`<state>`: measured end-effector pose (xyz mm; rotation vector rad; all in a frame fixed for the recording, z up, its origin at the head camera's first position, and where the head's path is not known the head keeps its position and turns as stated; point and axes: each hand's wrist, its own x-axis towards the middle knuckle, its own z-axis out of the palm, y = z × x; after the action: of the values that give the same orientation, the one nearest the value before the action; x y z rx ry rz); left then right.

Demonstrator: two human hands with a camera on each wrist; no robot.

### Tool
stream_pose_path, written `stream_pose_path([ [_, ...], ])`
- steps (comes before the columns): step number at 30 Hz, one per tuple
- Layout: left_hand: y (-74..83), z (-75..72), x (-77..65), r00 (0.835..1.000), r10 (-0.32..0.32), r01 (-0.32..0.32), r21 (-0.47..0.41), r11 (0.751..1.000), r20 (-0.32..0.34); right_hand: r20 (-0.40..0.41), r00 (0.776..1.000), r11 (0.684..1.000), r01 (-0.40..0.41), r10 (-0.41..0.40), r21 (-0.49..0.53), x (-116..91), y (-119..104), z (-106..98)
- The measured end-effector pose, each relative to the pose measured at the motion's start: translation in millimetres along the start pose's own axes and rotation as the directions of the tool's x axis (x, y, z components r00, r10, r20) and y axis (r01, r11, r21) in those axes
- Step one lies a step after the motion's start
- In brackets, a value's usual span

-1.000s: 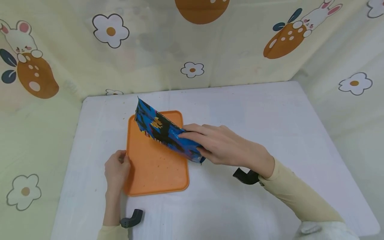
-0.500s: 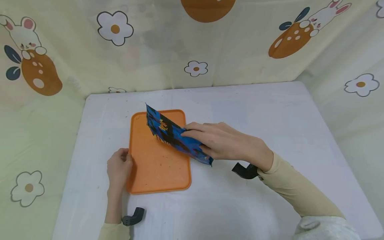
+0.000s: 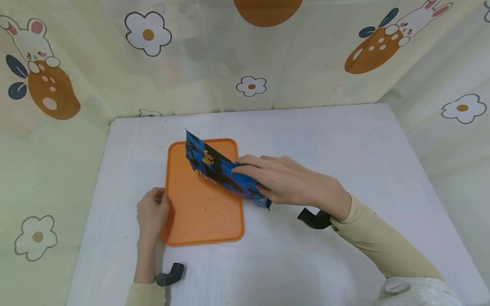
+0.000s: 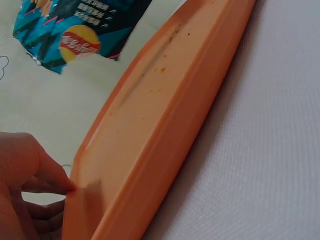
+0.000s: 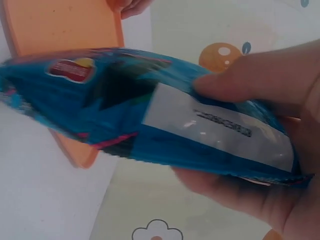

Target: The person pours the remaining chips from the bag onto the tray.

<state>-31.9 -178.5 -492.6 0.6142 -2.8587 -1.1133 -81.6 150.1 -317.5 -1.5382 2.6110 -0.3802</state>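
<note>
My right hand [image 3: 287,180] grips a blue and black chip bag [image 3: 214,168] near its right end, fingers on the far side. The bag slants over the upper right of an orange tray [image 3: 203,221], its other end raised toward the back left. A red and yellow logo and a white printed panel show on the chip bag [image 5: 120,100] in the right wrist view, with the thumb pressed on it. At the tray's left edge my left hand [image 3: 153,212] pinches the rim; the left wrist view has its fingertips [image 4: 65,186] there. Small crumbs [image 4: 162,70] dot the tray.
The tray lies on a white table [image 3: 325,140] with a few specks on it. A patterned curtain [image 3: 199,55] stands behind the table and along both sides. Dark wrist mounts [image 3: 171,274] stick out beside both forearms.
The chip bag has shifted a little to the right over the tray, then stayed nearly still. The left hand keeps its place at the tray's rim. The whole head view has drifted slightly.
</note>
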Motion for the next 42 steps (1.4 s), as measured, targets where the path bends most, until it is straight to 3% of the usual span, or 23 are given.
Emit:
stream_pose_path([
  [17, -2.3, -4.3, 3.0, 0.999, 0.039, -0.039, 0.002, 0.999, 0.004, -0.019, 1.000, 0.998, 0.023, -0.022, 0.052, -0.9, -1.3, -2.8],
  [42, 1.1, -4.9, 3.9, 1.000, 0.004, -0.005, 0.007, 1.000, 0.025, -0.007, 1.000, 0.996, 0.025, -0.025, 0.085, -4.1, -2.5, 1.3],
])
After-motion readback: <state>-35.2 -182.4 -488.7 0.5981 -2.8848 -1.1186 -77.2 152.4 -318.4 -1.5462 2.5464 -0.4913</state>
